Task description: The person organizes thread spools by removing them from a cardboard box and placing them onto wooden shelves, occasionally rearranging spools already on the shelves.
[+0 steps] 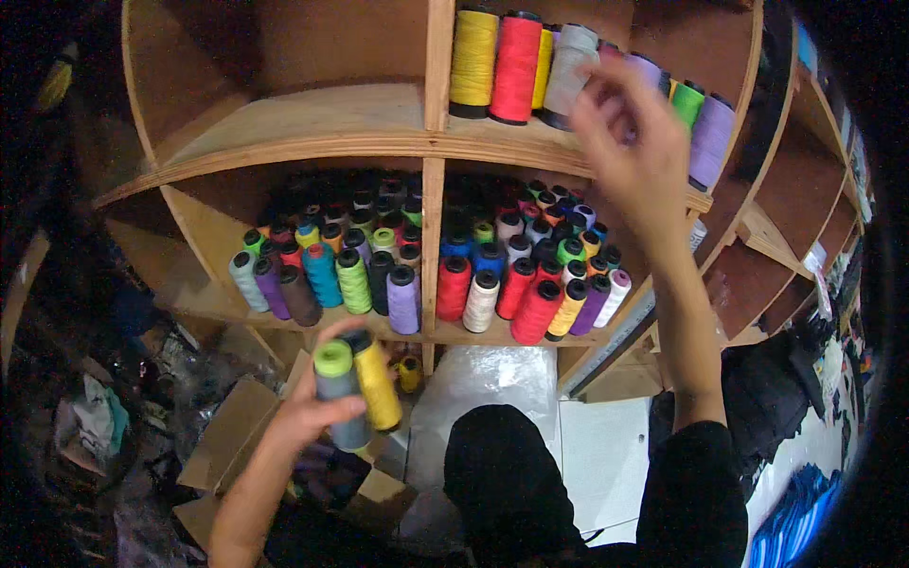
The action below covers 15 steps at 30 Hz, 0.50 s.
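My left hand (pixel 312 407) is closed round two thread spools held side by side below the shelves. One is a grey spool (pixel 343 402) with a lime-green top; the other is a yellow spool (pixel 377 383) with a black top. Raised to the upper right compartment, my right hand (pixel 630 128) has bent fingers held apart, in front of a row of spools. Its fingertips overlap the edge of a light grey spool (pixel 570 76); whether they touch it I cannot tell. Left of that stand a red spool (pixel 517 71) and a yellow-wound spool (pixel 472 66). A lilac spool (pixel 710 142) stands at the right end.
The wooden shelf unit (pixel 312 145) has lower compartments packed with several rows of coloured spools (pixel 402 298). Cardboard (pixel 232 435) and clutter lie at lower left. Clear plastic wrap (pixel 492 379) lies under the shelf. Dark cloth (pixel 776 398) and blue striped fabric (pixel 795 516) are at right.
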Motion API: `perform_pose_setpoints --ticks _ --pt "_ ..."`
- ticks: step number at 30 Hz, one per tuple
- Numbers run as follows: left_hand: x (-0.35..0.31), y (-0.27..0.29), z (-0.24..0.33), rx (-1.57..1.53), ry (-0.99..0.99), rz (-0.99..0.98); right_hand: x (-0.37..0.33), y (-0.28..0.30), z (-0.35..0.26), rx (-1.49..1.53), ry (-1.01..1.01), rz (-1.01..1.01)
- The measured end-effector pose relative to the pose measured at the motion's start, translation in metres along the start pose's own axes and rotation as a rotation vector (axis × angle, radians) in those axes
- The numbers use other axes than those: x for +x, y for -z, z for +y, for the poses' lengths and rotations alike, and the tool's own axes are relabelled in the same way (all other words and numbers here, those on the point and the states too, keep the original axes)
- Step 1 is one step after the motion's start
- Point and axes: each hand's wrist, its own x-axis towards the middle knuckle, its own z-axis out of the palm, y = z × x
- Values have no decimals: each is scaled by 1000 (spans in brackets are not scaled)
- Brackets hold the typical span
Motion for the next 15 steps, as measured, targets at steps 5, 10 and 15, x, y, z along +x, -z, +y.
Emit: perform_pose_setpoints --ticks 5,10,15 --pt "59 -59 51 -233 -288 83 -58 0 -65 530 -275 -914" --pt "83 -79 58 -312 -339 -25 -64 11 -50 684 -490 -754" --pt "67 -86 54 -269 -267 -15 -44 56 -22 547 -672 -563"
